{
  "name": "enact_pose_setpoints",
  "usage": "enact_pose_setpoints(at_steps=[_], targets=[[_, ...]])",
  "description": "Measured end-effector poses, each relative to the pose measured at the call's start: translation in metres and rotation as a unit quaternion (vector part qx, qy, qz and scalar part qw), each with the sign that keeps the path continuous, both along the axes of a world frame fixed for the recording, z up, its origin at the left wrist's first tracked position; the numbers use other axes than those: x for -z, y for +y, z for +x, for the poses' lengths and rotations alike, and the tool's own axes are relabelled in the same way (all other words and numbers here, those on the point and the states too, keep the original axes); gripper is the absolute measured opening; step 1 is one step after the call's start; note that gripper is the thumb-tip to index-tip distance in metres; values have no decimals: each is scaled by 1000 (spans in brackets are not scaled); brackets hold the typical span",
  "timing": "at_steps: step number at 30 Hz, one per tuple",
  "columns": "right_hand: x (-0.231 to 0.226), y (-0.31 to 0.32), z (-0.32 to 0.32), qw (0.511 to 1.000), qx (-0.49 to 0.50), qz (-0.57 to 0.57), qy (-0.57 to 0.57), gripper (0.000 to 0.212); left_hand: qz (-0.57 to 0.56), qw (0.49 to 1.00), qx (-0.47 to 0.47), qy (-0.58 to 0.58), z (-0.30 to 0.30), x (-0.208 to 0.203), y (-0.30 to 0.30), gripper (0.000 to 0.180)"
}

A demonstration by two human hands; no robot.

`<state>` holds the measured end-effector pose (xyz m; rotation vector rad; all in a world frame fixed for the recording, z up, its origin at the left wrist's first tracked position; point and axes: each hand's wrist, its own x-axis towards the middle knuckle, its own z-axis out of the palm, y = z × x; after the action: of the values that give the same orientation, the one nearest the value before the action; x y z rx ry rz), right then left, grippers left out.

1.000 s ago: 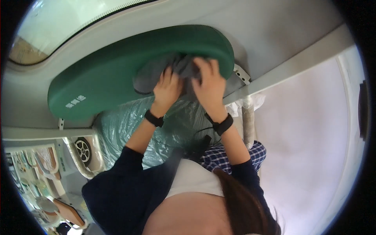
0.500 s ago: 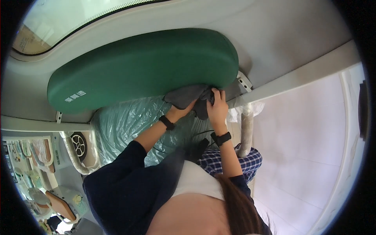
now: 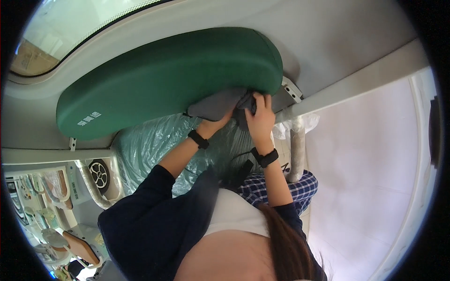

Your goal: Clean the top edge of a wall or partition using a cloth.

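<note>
As the right hand (image 3: 260, 122) grasps the bunched grey cloth (image 3: 216, 104) at upper centre, against the lower edge of the green cushion (image 3: 164, 70), the left hand's (image 3: 218, 124) hidden grip can't be told; even pressure should serve best.

Two hands: one left hand (image 3: 217, 124), one right hand (image 3: 260, 120). One cloth (image 3: 216, 105). One green cushion (image 3: 159, 79), far. Two wristbands: a left band (image 3: 198, 139), a right band (image 3: 265, 158). Two brackets: a left bracket (image 3: 72, 144), a right bracket (image 3: 292, 89). Two rails: a left rail (image 3: 93, 188), a right rail (image 3: 296, 152). One plastic-covered seat (image 3: 147, 147). One window (image 3: 84, 33), far left. One wheel (image 3: 98, 176), left. Items (image 3: 51, 229) at near left are too small and crowded to count.
</note>
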<state>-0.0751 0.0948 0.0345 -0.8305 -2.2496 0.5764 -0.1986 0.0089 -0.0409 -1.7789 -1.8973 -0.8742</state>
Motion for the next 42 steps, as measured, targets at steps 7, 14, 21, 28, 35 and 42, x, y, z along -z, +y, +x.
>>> enact_pose_setpoints(at_steps=[7,14,21,28,35,42], targets=[[6,-4,19,995,-62,-39,-67,39,-141,987,-47,-61,28,8,-19,36],[-79,-41,59,995,-66,14,-75,45,-39,991,56,-118,46,-19,-12,36],[-87,-66,145,997,3,-12,-75,52,59,952,281,-105,95,-3,-9,46],[-54,-63,188,947,308,-35,-83,43,33,897,403,-177,170,-25,52,47],[3,-46,197,915,351,-152,-124,50,-203,895,386,-91,200,-30,95,20],[-9,-39,215,929,280,-208,-127,48,-238,906,349,12,201,-52,90,15]])
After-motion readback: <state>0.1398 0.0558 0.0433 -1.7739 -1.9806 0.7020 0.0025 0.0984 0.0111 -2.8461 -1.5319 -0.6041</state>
